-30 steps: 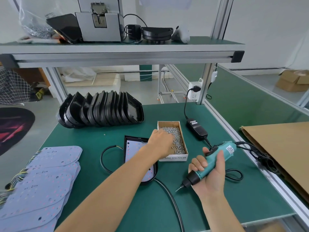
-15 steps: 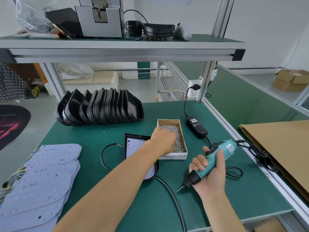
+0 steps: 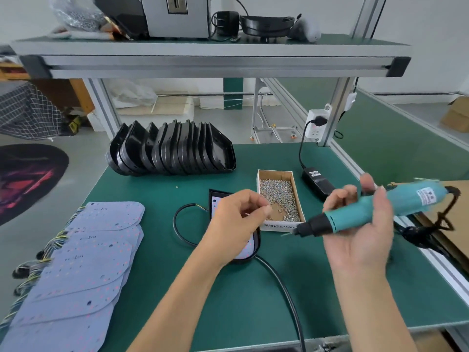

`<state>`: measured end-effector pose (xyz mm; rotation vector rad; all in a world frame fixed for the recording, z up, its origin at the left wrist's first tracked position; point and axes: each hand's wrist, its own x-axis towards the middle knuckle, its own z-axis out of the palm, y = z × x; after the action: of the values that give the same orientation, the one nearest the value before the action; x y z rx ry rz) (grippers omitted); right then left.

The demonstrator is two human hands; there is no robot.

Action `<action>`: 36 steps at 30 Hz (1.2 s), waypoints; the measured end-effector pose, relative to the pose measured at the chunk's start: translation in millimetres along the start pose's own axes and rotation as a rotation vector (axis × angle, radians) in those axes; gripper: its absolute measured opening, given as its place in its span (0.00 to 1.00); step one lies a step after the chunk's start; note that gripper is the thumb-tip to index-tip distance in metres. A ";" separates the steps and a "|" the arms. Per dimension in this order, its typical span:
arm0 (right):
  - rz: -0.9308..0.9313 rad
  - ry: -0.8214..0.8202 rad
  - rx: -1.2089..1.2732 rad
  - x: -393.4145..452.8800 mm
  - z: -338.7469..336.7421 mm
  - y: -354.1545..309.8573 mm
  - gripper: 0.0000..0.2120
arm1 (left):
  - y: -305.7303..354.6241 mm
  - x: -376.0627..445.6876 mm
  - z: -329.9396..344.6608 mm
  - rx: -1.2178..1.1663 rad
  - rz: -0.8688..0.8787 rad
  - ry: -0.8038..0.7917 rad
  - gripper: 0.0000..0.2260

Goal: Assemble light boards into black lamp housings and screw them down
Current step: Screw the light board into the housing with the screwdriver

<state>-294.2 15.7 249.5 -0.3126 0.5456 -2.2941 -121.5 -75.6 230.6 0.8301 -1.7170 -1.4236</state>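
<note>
Lifted from the screw box (image 3: 279, 198) at frame centre, the left hand (image 3: 234, 224) pinched something (presumably a screw) just left of the screwdriver (image 3: 368, 212) tip, gripped by the right hand (image 3: 360, 232), above the lamp housing (image 3: 250, 247) on the desk (image 3: 228, 301).

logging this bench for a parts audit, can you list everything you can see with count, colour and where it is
lamp housings: a row, count unclear, black, standing on edge at the back of the table
housing with light board: one, black with pale board, table centre, partly under the left hand
light boards: a stack, pale lilac, table's left edge
screw box: one, cardboard, silver screws, right of the centre housing
power adapter: one, black, right of the box
screwdriver: one, teal, in the right hand
table: one, green
upper shelf: one, grey, holding mixed gear
left hand: fingers pinched, over the centre housing
right hand: grips the screwdriver
</note>
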 end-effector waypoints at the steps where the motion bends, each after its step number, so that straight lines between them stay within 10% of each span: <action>1: -0.006 -0.026 0.010 -2.7 7.6 -0.4 0.10 | 0.0 -10.5 -6.0 -0.047 0.003 0.017 0.08; 13: -0.085 -0.165 -0.080 -29.6 60.2 12.2 0.11 | 5.1 -62.0 3.4 -0.488 -0.088 0.129 0.08; 36: -0.197 -0.187 -0.178 -46.4 67.7 16.9 0.10 | 2.2 -77.7 16.9 -0.145 -0.018 0.352 0.09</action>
<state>-226.1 18.7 298.3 -0.6872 0.6486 -2.3752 -96.1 -0.9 220.2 0.9532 -1.3290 -1.3065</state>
